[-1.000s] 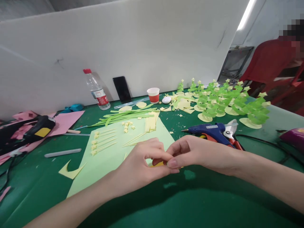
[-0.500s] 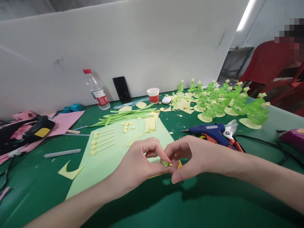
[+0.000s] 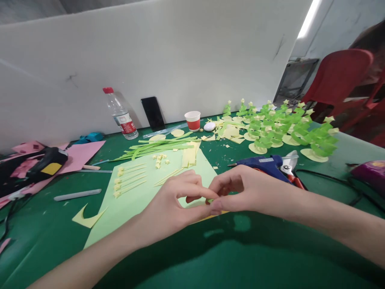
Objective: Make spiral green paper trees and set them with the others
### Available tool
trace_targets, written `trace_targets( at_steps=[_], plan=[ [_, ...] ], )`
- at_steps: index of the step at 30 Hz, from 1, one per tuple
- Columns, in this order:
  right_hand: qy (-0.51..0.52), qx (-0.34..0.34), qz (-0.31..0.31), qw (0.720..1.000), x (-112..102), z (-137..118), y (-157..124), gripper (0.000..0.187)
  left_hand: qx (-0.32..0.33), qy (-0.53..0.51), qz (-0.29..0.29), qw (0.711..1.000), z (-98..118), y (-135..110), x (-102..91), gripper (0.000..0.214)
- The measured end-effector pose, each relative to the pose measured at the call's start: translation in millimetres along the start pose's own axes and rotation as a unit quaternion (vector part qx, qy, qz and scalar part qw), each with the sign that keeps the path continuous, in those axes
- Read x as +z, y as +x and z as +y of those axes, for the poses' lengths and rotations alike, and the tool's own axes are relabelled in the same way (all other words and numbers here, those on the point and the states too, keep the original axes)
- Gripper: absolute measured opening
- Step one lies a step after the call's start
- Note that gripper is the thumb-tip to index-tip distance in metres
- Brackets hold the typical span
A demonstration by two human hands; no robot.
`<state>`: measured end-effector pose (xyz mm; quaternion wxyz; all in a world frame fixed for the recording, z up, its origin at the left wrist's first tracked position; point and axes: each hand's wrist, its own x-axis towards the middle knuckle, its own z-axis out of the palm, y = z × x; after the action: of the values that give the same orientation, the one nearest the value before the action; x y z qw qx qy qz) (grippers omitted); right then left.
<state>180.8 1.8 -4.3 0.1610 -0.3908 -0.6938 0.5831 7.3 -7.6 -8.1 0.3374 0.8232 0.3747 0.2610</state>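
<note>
A small coil of green paper (image 3: 209,200) is pinched between the fingertips of my left hand (image 3: 176,202) and my right hand (image 3: 245,190). My fingers hide most of the coil. Both hands hover over the near edge of a pale green sheet (image 3: 132,212). Lying on that sheet are several thin yellow paper sticks tipped with little stars (image 3: 129,180), a group of loose folded stars (image 3: 161,159) and a stack of yellow strips (image 3: 189,155). Green paper strips (image 3: 156,147) lie along its far edge.
On the right stand many green paper plants (image 3: 288,126) on round bases. A blue glue gun (image 3: 261,162) and pruning shears (image 3: 290,166) lie behind my right hand. A bottle (image 3: 124,120), a phone (image 3: 152,114) and a paper cup (image 3: 192,121) stand by the white panel.
My right thumb has moved up and closed against the coil, which is now mostly covered. The yellow tip beside it no longer shows. The view has shifted slightly.
</note>
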Motion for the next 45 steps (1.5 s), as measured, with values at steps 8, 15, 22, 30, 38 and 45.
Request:
trace_targets(
  at_steps=[8,15,22,30,38,45],
  plan=[
    [0.013,0.038,-0.045,0.998,-9,-2,-1,0.021,-0.032,-0.016,0.006,0.999,-3,2,-4.0,0.008],
    [-0.133,0.066,-0.035,0.988,-9,-3,-2,0.031,-0.12,-0.065,0.096,0.986,-7,8,-4.1,0.02],
    [-0.251,0.102,-0.12,0.955,-13,-2,-14,0.031,-0.113,-0.021,0.149,0.982,-19,12,-8.2,0.01],
    [-0.312,0.129,-0.13,0.932,-8,-8,-26,0.03,-0.101,-0.037,0.152,0.982,-24,15,-11.2,0.004],
    [-0.154,0.001,0.087,0.984,-10,-6,-6,0.02,-0.072,-0.066,0.157,0.983,-18,10,-5.9,0.009],
    [0.012,0.0,0.05,0.999,1,3,1,0.022,-0.03,-0.072,0.123,0.989,-6,3,2.9,0.019]
  ],
)
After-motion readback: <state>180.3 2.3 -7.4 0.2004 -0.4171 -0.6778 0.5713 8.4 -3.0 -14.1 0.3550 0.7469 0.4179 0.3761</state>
